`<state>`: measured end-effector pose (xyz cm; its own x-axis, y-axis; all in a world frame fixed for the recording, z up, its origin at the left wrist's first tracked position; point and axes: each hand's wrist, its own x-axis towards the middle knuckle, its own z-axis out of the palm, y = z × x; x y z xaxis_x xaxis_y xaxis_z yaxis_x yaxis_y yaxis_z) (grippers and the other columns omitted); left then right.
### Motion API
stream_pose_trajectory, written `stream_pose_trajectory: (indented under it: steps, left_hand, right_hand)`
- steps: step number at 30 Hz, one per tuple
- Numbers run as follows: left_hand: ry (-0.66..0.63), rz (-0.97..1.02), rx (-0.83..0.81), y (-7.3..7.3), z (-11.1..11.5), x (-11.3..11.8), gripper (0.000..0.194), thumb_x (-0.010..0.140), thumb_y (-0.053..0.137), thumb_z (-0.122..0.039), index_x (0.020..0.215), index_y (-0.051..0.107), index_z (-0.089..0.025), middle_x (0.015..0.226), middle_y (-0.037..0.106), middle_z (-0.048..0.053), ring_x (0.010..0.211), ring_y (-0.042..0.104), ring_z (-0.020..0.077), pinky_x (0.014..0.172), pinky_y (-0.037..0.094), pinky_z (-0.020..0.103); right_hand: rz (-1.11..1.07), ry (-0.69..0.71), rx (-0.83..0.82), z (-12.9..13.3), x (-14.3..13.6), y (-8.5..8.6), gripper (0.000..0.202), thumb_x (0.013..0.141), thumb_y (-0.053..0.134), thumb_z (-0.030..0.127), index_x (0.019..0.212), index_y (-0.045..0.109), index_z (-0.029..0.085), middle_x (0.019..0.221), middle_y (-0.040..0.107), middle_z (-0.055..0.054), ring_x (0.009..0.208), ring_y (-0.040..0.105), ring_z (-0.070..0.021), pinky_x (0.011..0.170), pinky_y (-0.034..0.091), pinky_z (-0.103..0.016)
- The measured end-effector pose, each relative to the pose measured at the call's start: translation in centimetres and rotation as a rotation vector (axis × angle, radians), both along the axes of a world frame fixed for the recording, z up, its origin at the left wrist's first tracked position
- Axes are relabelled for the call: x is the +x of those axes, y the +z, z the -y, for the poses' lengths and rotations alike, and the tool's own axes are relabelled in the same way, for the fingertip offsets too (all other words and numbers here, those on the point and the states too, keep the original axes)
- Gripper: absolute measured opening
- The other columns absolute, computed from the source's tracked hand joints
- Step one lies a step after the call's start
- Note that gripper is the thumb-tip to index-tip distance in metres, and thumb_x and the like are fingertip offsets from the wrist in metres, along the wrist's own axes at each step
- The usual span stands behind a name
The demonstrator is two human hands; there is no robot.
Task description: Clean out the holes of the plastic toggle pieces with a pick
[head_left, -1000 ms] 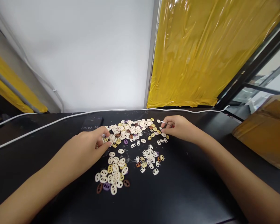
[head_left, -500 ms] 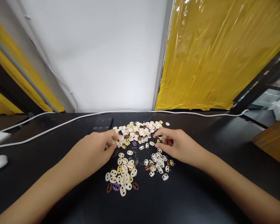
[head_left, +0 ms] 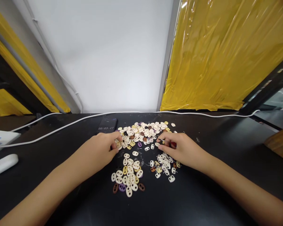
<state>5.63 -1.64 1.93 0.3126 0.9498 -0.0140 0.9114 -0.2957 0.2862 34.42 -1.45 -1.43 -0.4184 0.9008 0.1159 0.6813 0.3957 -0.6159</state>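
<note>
My left hand (head_left: 103, 146) is at the left edge of a wide heap of small cream, yellow, brown and purple pieces (head_left: 143, 130). Its thumb and fingers are curled close together at the pieces, and what they pinch, if anything, is too small to name. My right hand (head_left: 179, 146) is closed around a thin metal tool with a red handle (head_left: 173, 144), its tip pointing left over the heap's right edge. Nearer the camera lie a pile of oval two-holed pieces (head_left: 129, 177) and a pile of smaller pieces with thin pins (head_left: 164, 163).
A phone (head_left: 108, 124) showing a timer lies behind my left hand. One white cable (head_left: 85, 118) runs along the back of the black table (head_left: 141, 210). At the left are a white mouse-like object (head_left: 4, 164) and a white box; a brown box (head_left: 281, 142) stands at the right.
The whole view has shifted slightly, so things appear further right. The thumb and fingers of my left hand sit a little lower and closer together. The phone's timer went from 3:26 to 3:27.
</note>
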Motion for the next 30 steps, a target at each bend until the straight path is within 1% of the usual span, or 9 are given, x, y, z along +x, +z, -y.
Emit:
stream_pose_trajectory:
  steps: [4,10,14,18,20,25,30]
  left_hand:
    - [-0.02,0.087,-0.057,-0.2,-0.3,0.3,0.017,0.078,0.057,-0.019,0.093,0.064,-0.023,0.075,0.072,-0.002,0.059,0.064,0.0169,0.057,0.042,0.027]
    - [-0.037,0.138,-0.029,-0.8,-0.6,1.0,0.017,0.081,0.057,-0.024,0.096,0.066,-0.022,0.08,0.072,0.0,0.062,0.064,0.0154,0.059,0.047,0.026]
    - [-0.002,0.146,-0.057,-0.8,-0.5,1.2,0.022,0.084,0.059,-0.034,0.101,0.065,-0.022,0.082,0.071,0.001,0.064,0.063,0.0168,0.061,0.048,0.028]
    - [0.029,0.155,-0.087,-0.7,-0.6,1.5,0.029,0.081,0.064,-0.044,0.101,0.063,-0.022,0.083,0.067,0.001,0.063,0.063,0.0177,0.059,0.048,0.03]
    - [0.026,0.175,-0.083,-0.8,-0.7,1.7,0.029,0.079,0.066,-0.043,0.098,0.062,-0.021,0.082,0.065,0.001,0.062,0.063,0.0173,0.058,0.048,0.03]
    - [0.017,0.214,-0.037,-1.5,-1.1,2.3,0.021,0.078,0.067,-0.036,0.091,0.062,-0.02,0.079,0.062,0.0,0.058,0.06,0.0158,0.056,0.047,0.029]
    - [0.0,0.266,0.007,-1.9,-1.3,2.9,0.015,0.079,0.064,-0.031,0.089,0.062,-0.019,0.08,0.063,0.001,0.06,0.06,0.0154,0.058,0.049,0.028]
  right_hand:
    - [-0.019,-0.025,0.001,0.0,0.0,-0.1,0.012,0.088,0.062,0.028,0.098,0.067,0.022,0.065,0.059,0.005,0.057,0.048,-0.0121,0.061,0.04,-0.026]
    - [-0.015,-0.047,0.001,-0.3,0.0,-0.6,0.009,0.086,0.064,0.025,0.094,0.066,0.022,0.064,0.06,0.005,0.056,0.048,-0.0113,0.059,0.039,-0.025]
    - [-0.004,-0.071,0.001,-0.4,-0.1,-0.7,0.01,0.086,0.065,0.029,0.094,0.066,0.023,0.065,0.061,0.005,0.057,0.049,-0.0116,0.059,0.038,-0.025]
    - [0.022,-0.088,-0.003,-0.2,-0.5,-0.6,0.013,0.085,0.066,0.033,0.093,0.065,0.024,0.064,0.06,0.006,0.057,0.05,-0.0118,0.057,0.037,-0.025]
    - [0.037,-0.107,-0.01,-0.1,-1.0,-0.5,0.017,0.083,0.069,0.037,0.091,0.065,0.024,0.064,0.06,0.006,0.056,0.051,-0.0118,0.057,0.037,-0.025]
    - [0.093,-0.186,-0.01,-0.1,-2.6,-0.4,0.031,0.074,0.076,0.047,0.087,0.062,0.023,0.063,0.063,0.006,0.06,0.056,-0.014,0.057,0.035,-0.026]
    - [0.139,-0.217,0.017,-0.7,-3.4,-0.3,0.032,0.075,0.074,0.05,0.081,0.059,0.023,0.059,0.061,0.006,0.057,0.054,-0.0135,0.054,0.031,-0.025]
